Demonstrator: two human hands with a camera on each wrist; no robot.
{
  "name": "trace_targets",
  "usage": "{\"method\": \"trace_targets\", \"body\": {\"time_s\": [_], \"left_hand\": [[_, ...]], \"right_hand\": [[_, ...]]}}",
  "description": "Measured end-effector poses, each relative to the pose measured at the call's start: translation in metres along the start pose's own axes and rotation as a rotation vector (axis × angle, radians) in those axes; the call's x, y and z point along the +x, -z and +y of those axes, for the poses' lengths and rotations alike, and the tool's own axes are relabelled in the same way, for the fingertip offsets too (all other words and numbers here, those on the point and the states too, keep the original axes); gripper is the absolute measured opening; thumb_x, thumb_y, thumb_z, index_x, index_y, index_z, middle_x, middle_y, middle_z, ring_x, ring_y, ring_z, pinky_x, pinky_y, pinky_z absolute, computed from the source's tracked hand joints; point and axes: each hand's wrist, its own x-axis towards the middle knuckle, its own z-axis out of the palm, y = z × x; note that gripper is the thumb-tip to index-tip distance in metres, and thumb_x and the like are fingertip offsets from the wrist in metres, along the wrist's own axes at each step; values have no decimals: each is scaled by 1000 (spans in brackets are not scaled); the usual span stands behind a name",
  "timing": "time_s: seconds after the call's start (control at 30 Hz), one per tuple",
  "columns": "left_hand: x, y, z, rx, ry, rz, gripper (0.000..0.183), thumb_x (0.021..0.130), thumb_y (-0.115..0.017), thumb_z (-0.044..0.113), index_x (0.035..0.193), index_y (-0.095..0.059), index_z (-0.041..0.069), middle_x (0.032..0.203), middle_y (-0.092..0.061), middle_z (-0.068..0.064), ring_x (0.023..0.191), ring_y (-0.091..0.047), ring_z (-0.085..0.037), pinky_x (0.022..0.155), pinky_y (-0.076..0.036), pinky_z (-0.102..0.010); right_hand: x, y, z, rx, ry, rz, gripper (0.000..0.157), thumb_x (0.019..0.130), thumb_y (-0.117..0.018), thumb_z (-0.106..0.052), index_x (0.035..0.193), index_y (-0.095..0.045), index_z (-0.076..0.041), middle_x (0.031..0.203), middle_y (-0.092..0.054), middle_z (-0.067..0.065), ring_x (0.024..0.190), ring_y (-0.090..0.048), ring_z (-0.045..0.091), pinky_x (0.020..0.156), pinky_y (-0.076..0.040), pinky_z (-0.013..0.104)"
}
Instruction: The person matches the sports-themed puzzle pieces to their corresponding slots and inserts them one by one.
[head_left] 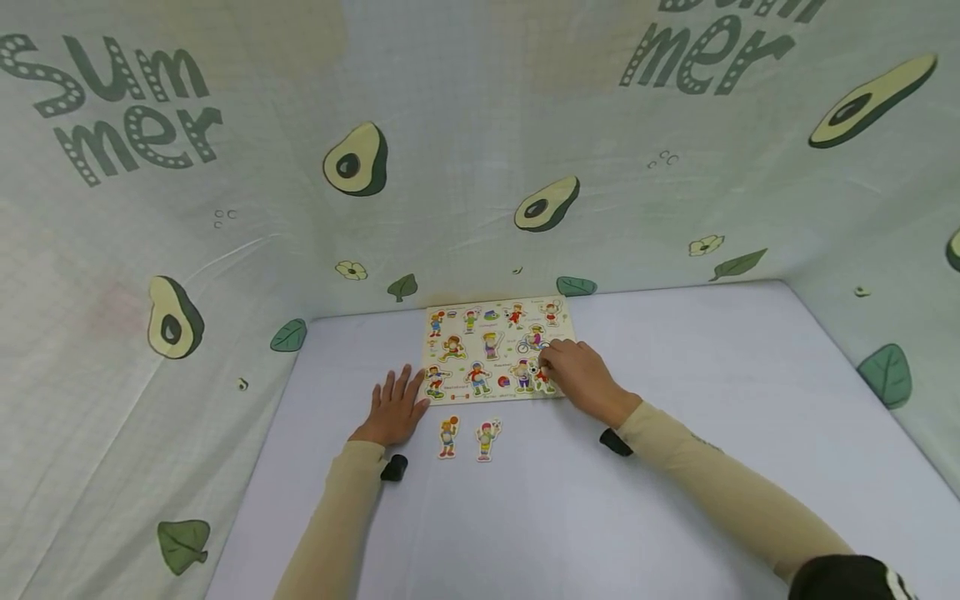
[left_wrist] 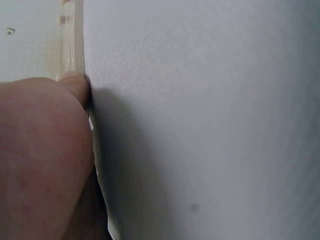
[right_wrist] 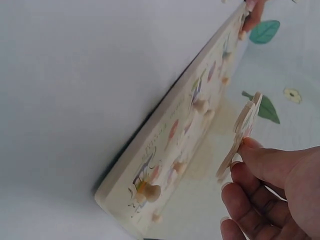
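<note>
A wooden knob puzzle board printed with sporting figures lies at the back of the table. My left hand rests with fingers spread at its left edge; in the left wrist view the thumb side is beside the board's edge. Over the board's lower right corner, my right hand pinches a flat wooden puzzle piece between thumb and fingers. The right wrist view has this piece raised and tilted above the board, its printed face mostly turned away. Pegs stand up from the board.
Two loose figure pieces, one with a ball and one in green and yellow, lie in front of the board. The white tabletop meets a hanging cloth printed with avocados and leaves behind the board.
</note>
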Motion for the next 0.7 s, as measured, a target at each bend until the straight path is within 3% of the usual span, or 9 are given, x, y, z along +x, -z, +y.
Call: {"method": "trace_targets", "body": {"time_s": [0.7], "left_hand": [[0,-2,-1,3,-16,23,65,115,-38,37,170,-18,8,176,-3,-23,160,2,-52,126,0,-70]], "right_hand": [[69,-3,23,38,-60,-27,5,98,-76,-7,102,-74,-4,98,-71,8,93,-67,27,85,-54,44]]}}
